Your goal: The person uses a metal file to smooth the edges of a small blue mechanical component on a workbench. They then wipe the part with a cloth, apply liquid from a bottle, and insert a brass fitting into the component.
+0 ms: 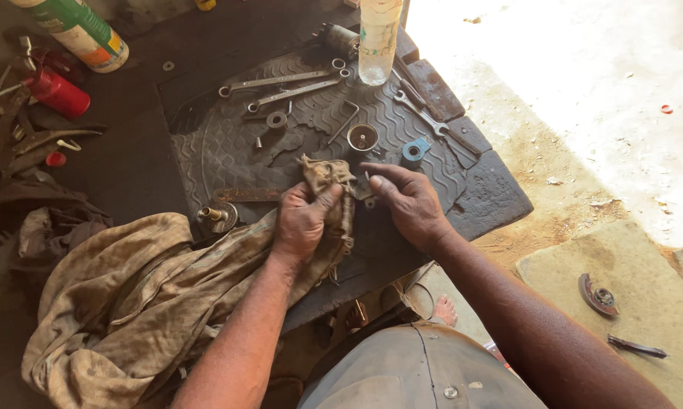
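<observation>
Rag: dirty tan-brown cloth rag, bunched up over the near edge of the black ribbed rubber mat, most of it trailing off to my left.
Left hand: left hand has a wad of the rag's top corner squeezed between thumb and fingers, fist mostly closed around it.
Right hand: right hand lies just beside the rag, index finger stretched out, thumb tucked near it. Looks like I'm pinching some small dark part against the cloth, but honestly can't tell what it is, too small and shaded.
On the mat: small metal cup-shaped bushing just past my fingers, little blue plastic fitting beside it, a dark washer ring, two long steel ring spanners further up, another open-ended spanner on the right.
Also there: clear plastic water bottle standing at the far edge.
Risk 1: loose bits sit close to the rag, so I reckon one careless tug on the cloth could sweep the bushing or fitting off onto the sandy ground.
Risk 2: grit in that cloth could end up back on whatever I'm wiping.
Risk 3: bottle looks tippy if the mat gets bumped.
</observation>
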Motion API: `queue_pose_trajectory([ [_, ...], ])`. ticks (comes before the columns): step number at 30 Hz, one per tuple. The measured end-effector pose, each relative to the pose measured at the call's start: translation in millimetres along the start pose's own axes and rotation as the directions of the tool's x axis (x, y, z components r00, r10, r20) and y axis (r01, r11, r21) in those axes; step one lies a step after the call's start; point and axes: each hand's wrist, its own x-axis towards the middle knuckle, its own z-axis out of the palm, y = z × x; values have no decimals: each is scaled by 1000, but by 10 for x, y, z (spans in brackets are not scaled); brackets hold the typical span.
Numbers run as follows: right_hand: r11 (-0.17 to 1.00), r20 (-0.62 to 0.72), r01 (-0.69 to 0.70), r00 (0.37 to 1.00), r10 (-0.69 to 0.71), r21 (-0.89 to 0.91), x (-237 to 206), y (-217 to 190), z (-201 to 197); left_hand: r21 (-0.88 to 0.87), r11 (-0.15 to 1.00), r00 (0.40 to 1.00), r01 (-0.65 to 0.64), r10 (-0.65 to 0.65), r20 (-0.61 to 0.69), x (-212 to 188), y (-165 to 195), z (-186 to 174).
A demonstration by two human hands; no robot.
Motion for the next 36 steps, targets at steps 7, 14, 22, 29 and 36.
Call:
queue_pose_trajectory([
  [7, 996, 130, -80, 988, 85, -45, 42, -53, -25, 4, 996, 995, -93, 93, 29, 48, -84, 50],
  [14, 852, 171, -252, 966, 194, 458, 128, -112, -116, -231, 971, 981, -66, 21, -192, 140, -52, -13],
  [22, 972, 72, -162, 986, 152, 168, 171, -82, -48, 504, 800, 923, -326, 386, -16, -87, -307, 257],
  [29, 975, 193, -221, 958, 211, 32, 134, -91, -26, 610, 620, 817, -494, 570, 81, 44, -331, 354],
  [36, 839, 78, -227, 973, 217, 494, 35, -120, -134, -222, 964, 954, -149, 81, -289, 190, -182, 113],
])
